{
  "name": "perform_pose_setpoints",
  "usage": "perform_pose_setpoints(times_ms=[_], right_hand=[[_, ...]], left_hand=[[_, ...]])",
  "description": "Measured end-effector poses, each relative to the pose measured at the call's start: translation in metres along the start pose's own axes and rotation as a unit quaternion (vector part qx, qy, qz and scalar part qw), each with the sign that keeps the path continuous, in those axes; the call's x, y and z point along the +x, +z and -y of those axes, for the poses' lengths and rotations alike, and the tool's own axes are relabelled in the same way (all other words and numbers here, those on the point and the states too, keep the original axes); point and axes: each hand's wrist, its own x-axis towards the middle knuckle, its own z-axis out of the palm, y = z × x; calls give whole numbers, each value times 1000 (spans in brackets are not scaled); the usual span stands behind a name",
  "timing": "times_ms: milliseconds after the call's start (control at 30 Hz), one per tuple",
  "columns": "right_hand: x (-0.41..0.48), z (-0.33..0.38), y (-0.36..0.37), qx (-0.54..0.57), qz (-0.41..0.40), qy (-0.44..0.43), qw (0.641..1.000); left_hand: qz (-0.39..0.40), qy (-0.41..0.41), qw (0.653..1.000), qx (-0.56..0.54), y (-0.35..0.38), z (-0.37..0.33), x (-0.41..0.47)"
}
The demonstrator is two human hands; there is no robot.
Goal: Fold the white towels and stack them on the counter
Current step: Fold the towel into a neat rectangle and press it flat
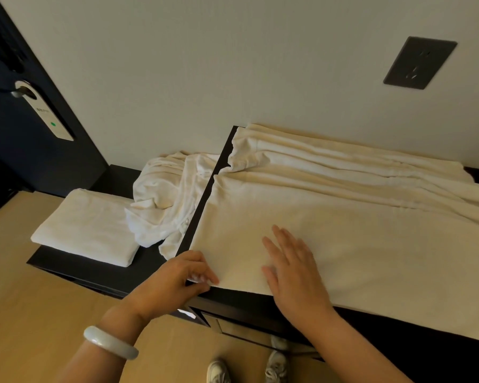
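A large white towel (343,230) lies spread over the raised dark counter (260,299), rumpled into long ridges along the wall side. My left hand (177,277) pinches its near left corner at the counter's edge. My right hand (293,266) lies flat on the towel with fingers straight, just right of that corner. On the lower dark counter (94,272) to the left rests one folded white towel (86,228). A crumpled white towel (163,200) is heaped between the folded one and the raised counter's side.
A pale wall runs behind both counters, with a dark outlet plate (419,63) at upper right. A dark door (25,128) with a hanging tag stands at far left. Below is a light wooden floor (53,313), where my shoes (246,366) show.
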Motion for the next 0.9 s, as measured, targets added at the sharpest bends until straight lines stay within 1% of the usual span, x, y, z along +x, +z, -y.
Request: perform_pose_setpoints(times_ms=[33,67,133,167,200,233,267,300,333,367,433,533,567,600,633,667,700,767,800,833,900], right_hand=[[1,4,8,-27,31,19,999],[1,8,14,-44,53,32,997],[6,12,15,-41,77,44,995],[12,14,12,-26,77,41,996],[19,15,8,-13,71,42,997],[25,13,7,-6,52,44,998],[30,9,6,-6,38,48,998],[32,1,5,-10,43,61,997],[32,-12,5,-22,65,78,995],[27,-29,5,-37,83,100,991],[9,-65,-4,-59,99,172,978],[-23,-104,-24,-63,130,332,932],[-27,-107,-29,-58,153,362,918],[-28,-106,-33,-56,174,371,910],[-26,-102,-36,-51,182,369,910],[-22,-98,-38,-47,171,362,915],[-17,-95,-41,-45,138,352,925],[-11,-101,-44,-32,37,319,946],[-11,-110,-45,-22,-2,301,953],[-15,-120,-45,-12,-16,286,958],[-34,-149,-43,-12,-1,267,964]], left_hand=[[-5,-12,1000,14,-4,-5,3],[-38,-23,998,41,-5,-11,9],[-153,-22,984,89,2,-23,26],[-185,-8,977,109,10,-31,38],[-181,6,974,139,19,-39,50],[-151,13,972,181,30,-43,62],[-112,1,968,225,39,-43,72],[-87,-26,962,258,44,-40,78],[-76,-53,957,275,46,-33,81],[-81,-66,952,288,46,-25,80],[-88,-73,948,297,44,-12,75],[-84,-118,944,296,41,-21,77],[-82,-135,942,295,43,-33,83],[-79,-138,942,294,48,-47,93],[-83,-114,946,292,54,-66,106],[-86,-67,951,288,63,-84,119],[-89,-15,954,285,74,-102,133],[-65,69,955,279,102,-126,159],[-42,94,955,279,113,-133,169],[-21,107,953,283,122,-135,177],[-14,116,944,307,132,-131,186]])
